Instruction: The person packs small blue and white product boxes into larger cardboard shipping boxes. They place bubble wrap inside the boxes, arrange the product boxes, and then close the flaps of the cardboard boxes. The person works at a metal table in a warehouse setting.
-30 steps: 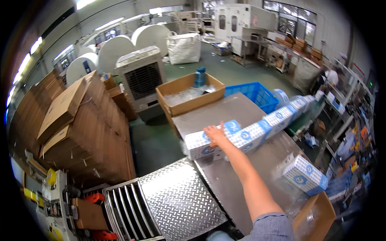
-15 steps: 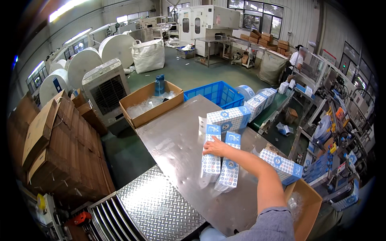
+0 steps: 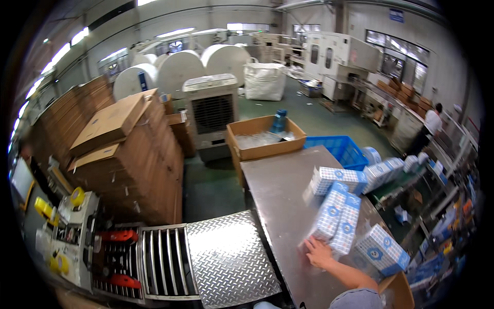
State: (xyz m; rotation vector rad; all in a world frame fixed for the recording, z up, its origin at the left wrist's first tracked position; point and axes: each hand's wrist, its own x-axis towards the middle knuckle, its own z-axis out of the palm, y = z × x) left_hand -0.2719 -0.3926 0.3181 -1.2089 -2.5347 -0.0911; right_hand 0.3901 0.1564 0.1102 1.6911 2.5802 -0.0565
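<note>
Two white-and-blue patterned packs lie side by side on the metal table [image 3: 275,188]: a left pack [image 3: 329,212] and a right pack [image 3: 346,224]. My right hand [image 3: 319,252] rests at the near end of the left pack, fingers spread and touching it. Just beyond them another patterned pack [image 3: 334,177] lies crosswise. One more pack [image 3: 382,250] sits to the right of my hand, slightly blurred. No part of my left hand is visible.
Beyond the table stand an open carton [image 3: 270,151] with clear plastic and a blue bottle, and a blue crate [image 3: 350,157]. Left are a roller conveyor [image 3: 167,262], a tread plate [image 3: 229,257] and stacked flat cartons [image 3: 149,170]. Packs line a conveyor at right, where a person [image 3: 431,123] stands.
The view has swung left, bringing more of the roller conveyor and a tape machine into sight. My right hand has slid from the left pack's upper part down to its near end.
</note>
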